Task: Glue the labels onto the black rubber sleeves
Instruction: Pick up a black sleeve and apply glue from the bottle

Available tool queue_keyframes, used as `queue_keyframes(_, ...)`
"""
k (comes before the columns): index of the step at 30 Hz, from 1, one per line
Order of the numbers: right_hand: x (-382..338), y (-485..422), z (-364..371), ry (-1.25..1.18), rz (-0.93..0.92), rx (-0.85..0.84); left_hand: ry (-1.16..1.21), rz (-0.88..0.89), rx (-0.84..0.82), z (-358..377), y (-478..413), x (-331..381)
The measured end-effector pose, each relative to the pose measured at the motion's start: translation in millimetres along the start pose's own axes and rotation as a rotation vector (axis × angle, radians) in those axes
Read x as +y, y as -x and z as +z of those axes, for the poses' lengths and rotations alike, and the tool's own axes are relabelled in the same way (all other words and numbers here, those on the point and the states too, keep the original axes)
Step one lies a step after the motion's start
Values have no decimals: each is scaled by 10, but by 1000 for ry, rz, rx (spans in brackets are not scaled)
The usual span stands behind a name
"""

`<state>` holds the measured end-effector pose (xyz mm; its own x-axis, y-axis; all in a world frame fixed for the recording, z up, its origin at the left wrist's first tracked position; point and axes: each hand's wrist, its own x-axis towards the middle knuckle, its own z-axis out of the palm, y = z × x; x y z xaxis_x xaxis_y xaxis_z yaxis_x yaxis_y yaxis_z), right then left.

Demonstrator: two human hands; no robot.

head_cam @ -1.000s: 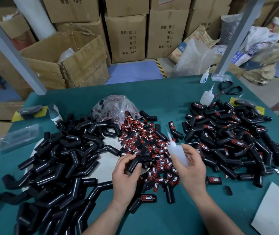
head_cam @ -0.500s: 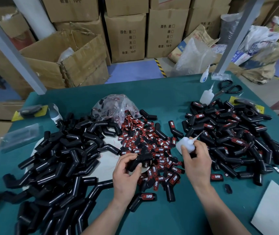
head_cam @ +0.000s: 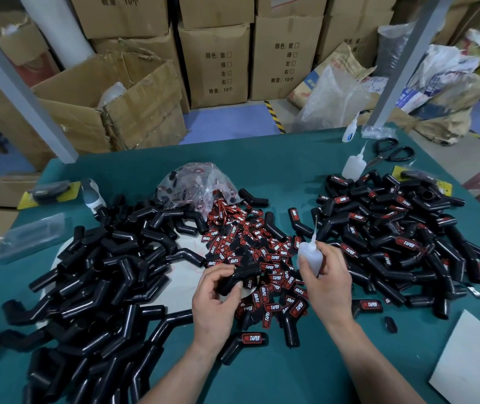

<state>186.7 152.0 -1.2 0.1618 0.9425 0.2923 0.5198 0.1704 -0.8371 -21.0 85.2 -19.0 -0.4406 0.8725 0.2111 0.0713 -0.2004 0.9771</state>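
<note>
My left hand (head_cam: 214,298) grips a bent black rubber sleeve (head_cam: 238,278) over the middle of the green table (head_cam: 291,164). My right hand (head_cam: 327,282) holds a white glue bottle (head_cam: 310,258) upright, its thin nozzle pointing up. Between and beyond the hands lies a heap of red-and-black labels (head_cam: 262,249). A big pile of plain black sleeves (head_cam: 96,275) fills the left side. Sleeves bearing labels (head_cam: 402,228) are piled on the right.
A clear bag of labels (head_cam: 195,185) sits behind the heap. Two more glue bottles (head_cam: 352,167) and scissors (head_cam: 390,153) lie at the back right. White card (head_cam: 475,365) lies at the near right edge. Cardboard boxes (head_cam: 215,65) stand beyond the table.
My right hand has swung the glue bottle from a sideways tilt toward the right pile back to upright near the sleeve. The left hand has kept its hold on the sleeve.
</note>
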Motion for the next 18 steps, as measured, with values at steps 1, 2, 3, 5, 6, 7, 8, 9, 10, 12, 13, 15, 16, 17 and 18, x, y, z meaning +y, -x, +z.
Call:
queue_keyframes(1,6,-6,5,-16,17,21,-2,1,5,2,-3,4)
queue_keyframes(2,6,-14,6,-40,44,42,-4,0,14,1,-6,8)
queue_keyframes(3,4,-20,3,-73,77,60,-4,-6,24,-1,-8,10)
queue_keyframes(5,1,-49,-40,-97,102,132,-5,-26,29,-7,-6,9)
queue_keyframes(6,5,-72,-81,-81,101,177,-6,-36,29,-9,-4,6)
queue_keyframes(7,13,-98,-126,-71,107,212,-4,-49,30,-10,1,6)
queue_keyframes(8,24,-124,-164,-80,120,224,-3,-66,35,-10,2,11)
queue_keyframes(9,35,-143,-186,-86,130,210,-5,-82,42,-9,3,18)
queue_keyframes(10,45,-150,-190,-71,127,175,-11,-95,49,-7,0,24)
queue_keyframes(12,41,-132,-155,-1,85,89,-20,-109,62,-10,3,28)
queue_keyframes(13,30,-113,-131,21,59,65,-21,-118,68,-11,5,34)
queue_keyframes(15,22,-84,-71,47,11,43,-14,-138,79,-11,1,56)
queue_keyframes(16,19,-73,-37,55,-15,32,-12,-146,82,-8,0,69)
queue_keyframes(17,5,-63,2,60,-41,19,-13,-148,85,-9,0,82)
queue_keyframes(18,-13,-55,38,60,-62,10,-15,-148,88,-13,1,92)
